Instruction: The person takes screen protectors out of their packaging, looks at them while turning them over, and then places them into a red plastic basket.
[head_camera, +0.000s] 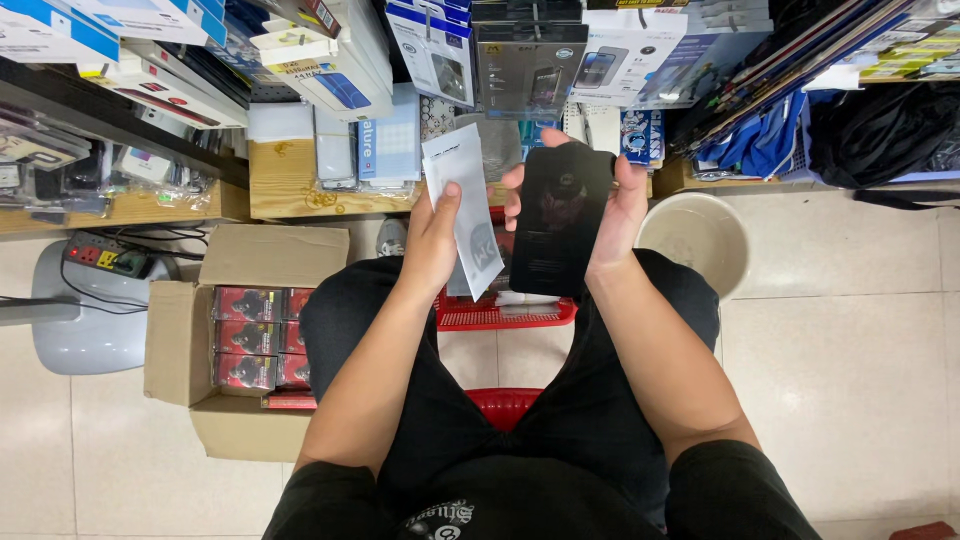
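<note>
- Left hand closed on a clear plastic sleeve, thumb on the front, sleeve upright and tilted a bit, held above the lap.
- Right hand gripping a black glossy screen protector sheet by its right edge, fingertips curled over the top; sheet upright, just beside the sleeve, lower corners close or overlapping, cannot tell if touching.
- Person seated, knees apart; red plastic basket between the legs under both hands, contents hidden.
- Red stool edge shows between the thighs.
- Open cardboard box on the floor at the left knee, flaps up, holds rows of small red-and-black packaged items.
- Beige round bucket on the floor right of the right forearm, looks empty inside.
- Wooden shelf straight ahead, stacked with boxed accessories; hanging packs above it, close to the raised sheet's top edge.
- Power strip and grey chair base far left.
- Open tiled floor to the right.
</note>
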